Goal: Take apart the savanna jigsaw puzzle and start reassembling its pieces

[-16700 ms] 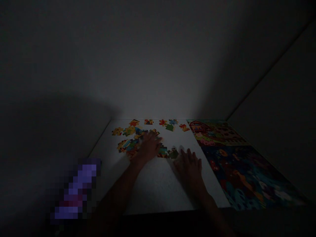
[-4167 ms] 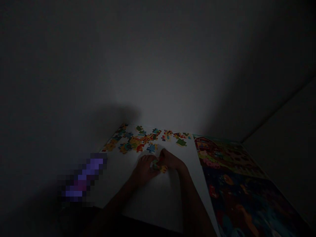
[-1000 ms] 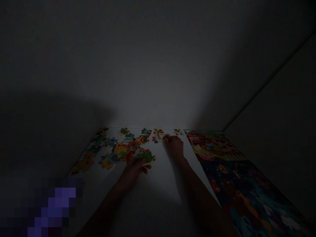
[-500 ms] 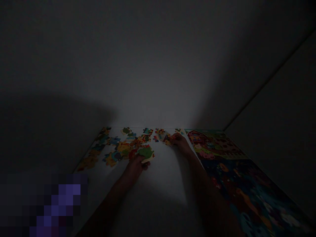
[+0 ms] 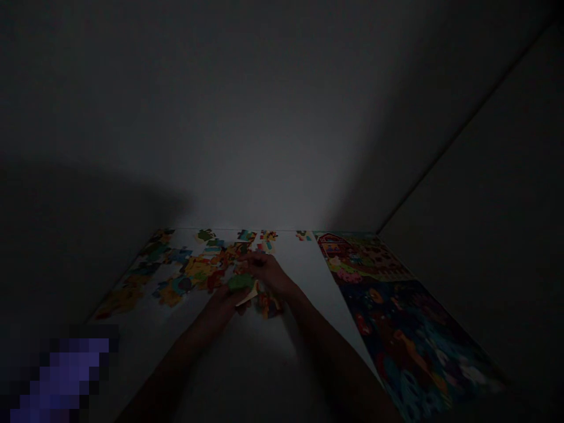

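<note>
Green jigsaw piece point(image 5: 241, 282) gripped in left hand point(image 5: 222, 308), right hand point(image 5: 269, 273), hold too dark to tell

No lettering can be read on the jigsaw puzzle pieces point(image 5: 198, 269) or the printed barn picture point(image 5: 365, 264).

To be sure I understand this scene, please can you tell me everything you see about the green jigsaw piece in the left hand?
The green jigsaw piece has a green printed face and a pale cream back, visible along its curved lower edge. It looks like thin card. It is tilted, gripped by the left hand above the white tabletop. The right hand is close by; contact cannot be told.
</note>
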Tool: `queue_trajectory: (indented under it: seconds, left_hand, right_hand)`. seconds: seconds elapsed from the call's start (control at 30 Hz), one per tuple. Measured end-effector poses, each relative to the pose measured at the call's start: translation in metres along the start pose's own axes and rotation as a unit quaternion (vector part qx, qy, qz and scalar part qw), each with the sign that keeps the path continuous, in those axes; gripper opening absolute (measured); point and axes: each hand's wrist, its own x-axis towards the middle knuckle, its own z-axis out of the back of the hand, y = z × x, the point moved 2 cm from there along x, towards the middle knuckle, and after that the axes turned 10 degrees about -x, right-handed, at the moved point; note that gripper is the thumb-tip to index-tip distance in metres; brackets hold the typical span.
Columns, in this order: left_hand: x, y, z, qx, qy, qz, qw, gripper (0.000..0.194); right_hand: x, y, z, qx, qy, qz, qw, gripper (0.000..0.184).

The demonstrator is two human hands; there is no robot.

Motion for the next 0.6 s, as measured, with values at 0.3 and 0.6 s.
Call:
queue_trajectory:
  seconds: [0.3,0.6]
  left_hand:
    - [0.002,-0.002,-0.003,-0.077,-0.052,0.015,0.996,0.022]
    - [0.0,-0.01,-0.006,-0.144,-0.05,0.033,0.988,0.022]
  right_hand:
    - [-0.048,0.013,0.073,-0.417,0.102,-0.158,0.889,0.055]
    - [-0.093,0.028,0.03,-0.497,0.122,-0.093,0.854,0.025]
